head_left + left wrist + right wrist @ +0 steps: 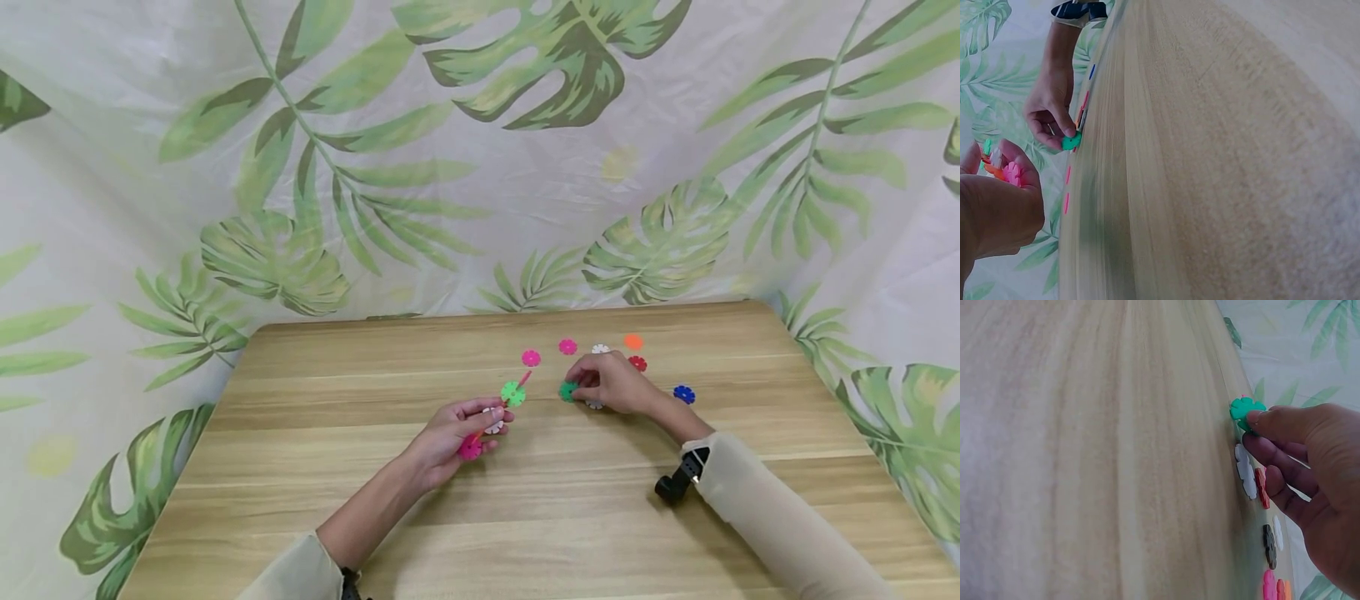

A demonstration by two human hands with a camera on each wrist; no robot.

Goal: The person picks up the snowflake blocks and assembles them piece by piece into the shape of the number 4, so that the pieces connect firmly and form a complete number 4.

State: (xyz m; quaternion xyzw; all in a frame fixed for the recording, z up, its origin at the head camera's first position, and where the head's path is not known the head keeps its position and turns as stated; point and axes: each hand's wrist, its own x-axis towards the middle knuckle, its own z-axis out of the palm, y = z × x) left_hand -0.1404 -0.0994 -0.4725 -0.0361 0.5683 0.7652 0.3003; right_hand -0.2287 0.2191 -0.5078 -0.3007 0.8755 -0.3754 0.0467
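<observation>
My left hand (447,435) holds a chain of notched plastic snowflake discs above the table. In it a pink disc (470,447), a white disc (492,421) and a light green disc (513,393) alternate with red-orange ones seen edge-on; fingers partly hide the chain. To the right, my right hand (617,383) pinches a single teal green snowflake disc (1246,412) between thumb and index finger. That disc is tilted up, its notched face showing in the right wrist view. A white disc (1245,472) lies on the table just beneath the right hand's fingers.
Loose discs lie on the wooden table (315,450) beyond and around the right hand: two pink ones (531,357), a white one (600,349), an orange one (633,342), a red one (637,363) and a blue one (684,394). A leaf-patterned cloth (450,192) hangs behind the table.
</observation>
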